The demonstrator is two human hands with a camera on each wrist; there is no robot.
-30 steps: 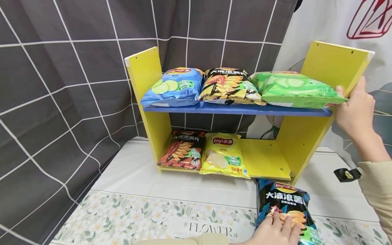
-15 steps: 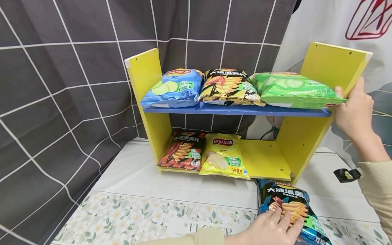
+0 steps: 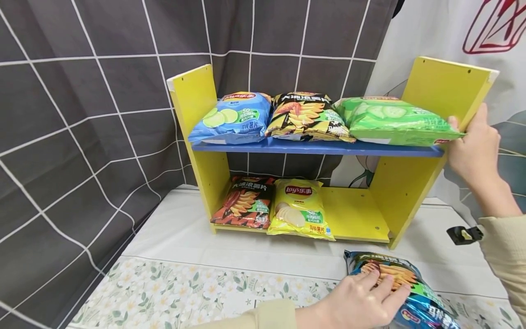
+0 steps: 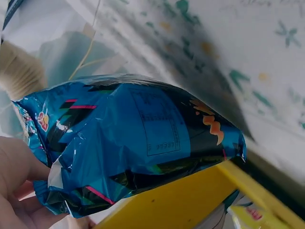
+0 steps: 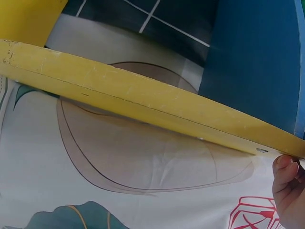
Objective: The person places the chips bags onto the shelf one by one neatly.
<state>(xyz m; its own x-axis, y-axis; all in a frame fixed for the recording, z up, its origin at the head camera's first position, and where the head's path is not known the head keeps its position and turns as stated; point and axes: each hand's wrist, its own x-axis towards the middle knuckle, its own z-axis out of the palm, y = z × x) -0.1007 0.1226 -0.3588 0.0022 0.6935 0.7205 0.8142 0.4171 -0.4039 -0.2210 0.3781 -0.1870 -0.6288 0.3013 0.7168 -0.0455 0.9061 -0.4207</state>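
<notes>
In the head view, my left hand holds a blue-and-black potato chip bag at the lower right, its fingers over the printed front. The left wrist view shows the bag's blue back and the fingers gripping one end. My right hand grips the upper right side panel of a two-tier yellow shelf. Blue, black-and-gold and green chip bags lie on the blue upper board. A red-and-black bag and a yellow bag lean on the lower board.
The yellow lower board shows bare wood right of the yellow bag. A flower-print cloth covers the table front. Dark grid curtain hangs behind and to the left. A small black strap-like item is near the right sleeve.
My left hand and the blue-and-black bag have moved toward me and slightly right, away from the shelf. The bag has tilted, its lower end now showing more. The right hand stays on the panel.
</notes>
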